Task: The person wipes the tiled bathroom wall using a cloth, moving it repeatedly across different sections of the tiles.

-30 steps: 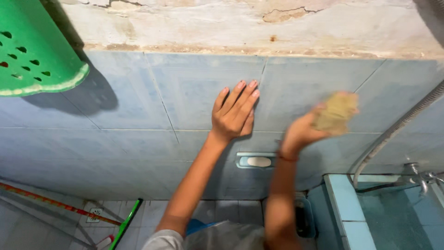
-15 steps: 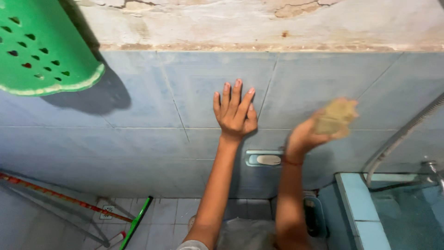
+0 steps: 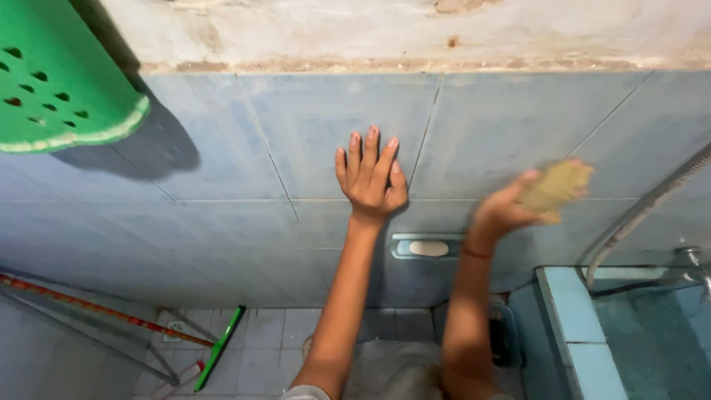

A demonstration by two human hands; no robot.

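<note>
My left hand (image 3: 370, 178) lies flat on the pale blue tiled wall (image 3: 222, 244), fingers spread and pointing up. To its right my right hand (image 3: 503, 211) grips a yellowish sponge (image 3: 555, 187) pressed against the same wall; hand and sponge are blurred by motion. Below and between my forearms a recessed soap holder (image 3: 428, 247) with a white bar of soap is set into the tiles.
A green perforated plastic basket (image 3: 59, 81) hangs at the upper left. Bare, stained plaster (image 3: 415, 30) runs above the tiles. A blue tiled water tank (image 3: 592, 341) with a tap and metal hose (image 3: 644, 207) stands at the right. A green-handled tool (image 3: 218, 348) and sticks lie on the floor.
My right hand with the sponge has shifted a little along the wall, rubbing it. My left hand stays flat on the tile. The view has shifted slightly.
</note>
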